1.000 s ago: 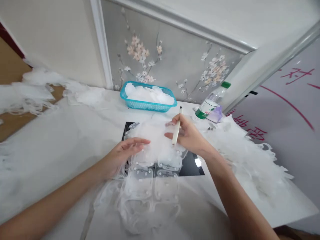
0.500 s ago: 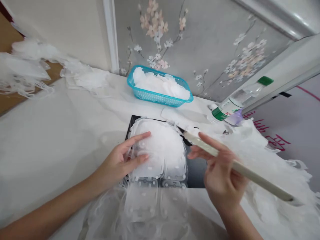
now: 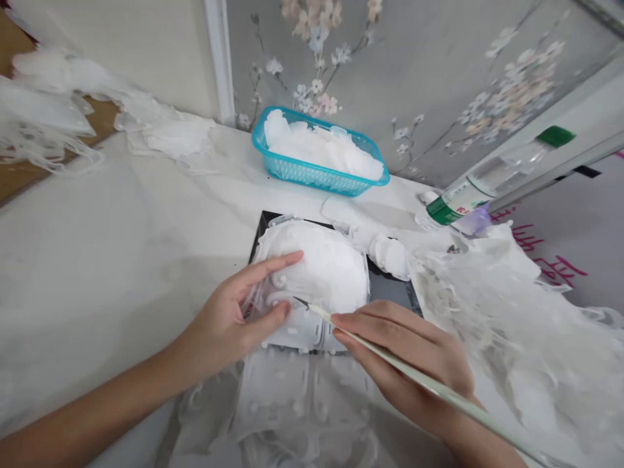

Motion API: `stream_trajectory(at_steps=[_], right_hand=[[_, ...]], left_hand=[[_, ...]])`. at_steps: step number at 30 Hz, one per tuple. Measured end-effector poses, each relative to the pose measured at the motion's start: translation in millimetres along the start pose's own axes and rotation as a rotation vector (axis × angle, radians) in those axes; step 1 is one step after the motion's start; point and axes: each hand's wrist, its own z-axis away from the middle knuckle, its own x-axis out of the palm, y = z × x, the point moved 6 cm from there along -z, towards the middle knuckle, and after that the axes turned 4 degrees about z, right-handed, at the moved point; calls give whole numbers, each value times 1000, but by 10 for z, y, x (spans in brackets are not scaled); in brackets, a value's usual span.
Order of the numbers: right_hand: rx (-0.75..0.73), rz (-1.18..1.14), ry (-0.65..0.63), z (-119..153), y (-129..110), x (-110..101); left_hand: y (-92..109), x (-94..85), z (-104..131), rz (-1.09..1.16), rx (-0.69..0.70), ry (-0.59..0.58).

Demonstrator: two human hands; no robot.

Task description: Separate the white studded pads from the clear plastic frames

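Note:
A stack of white translucent sheets with moulded shapes [image 3: 331,266] lies on a black board [image 3: 390,290]. My left hand [image 3: 238,312] rests on the sheets' left side, thumb and forefinger spread apart. My right hand [image 3: 404,357] grips a long pale-handled craft knife [image 3: 361,341] near its front end. The dark blade tip points left, over the sheets close to my left thumb; whether it touches them I cannot tell. More translucent sheet [image 3: 302,396] hangs down toward me from the board.
Behind the board stands a blue basket [image 3: 316,175] filled with white pieces. Small white pieces [image 3: 390,255] lie at the board's back right. Translucent scraps [image 3: 526,325] pile up at the right, below a green-capped bottle [image 3: 482,185]. More sheets [image 3: 170,136] lie back left.
My right hand has moved left and turned, bringing the blade from the sheets' upper right edge to near my left thumb. My left hand has barely moved. The view has shifted slightly.

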Motion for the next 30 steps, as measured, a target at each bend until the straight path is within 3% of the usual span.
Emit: stream_trajectory(at_steps=[7, 14, 17, 21, 30], right_hand=[[30, -30, -40, 19, 45, 52], [-95, 32, -29, 10, -33, 44], [-71, 3, -53, -13, -19, 11], [-39, -4, -71, -40, 11, -29], [23, -37, -25, -5, 44, 25]], left_hand=[[43, 16, 5, -52, 50, -37], [132, 50, 58, -112, 70, -55], [126, 54, 58, -62, 47, -53], [99, 8, 44, -9, 5, 33], [108, 28, 44, 10, 7, 15]])
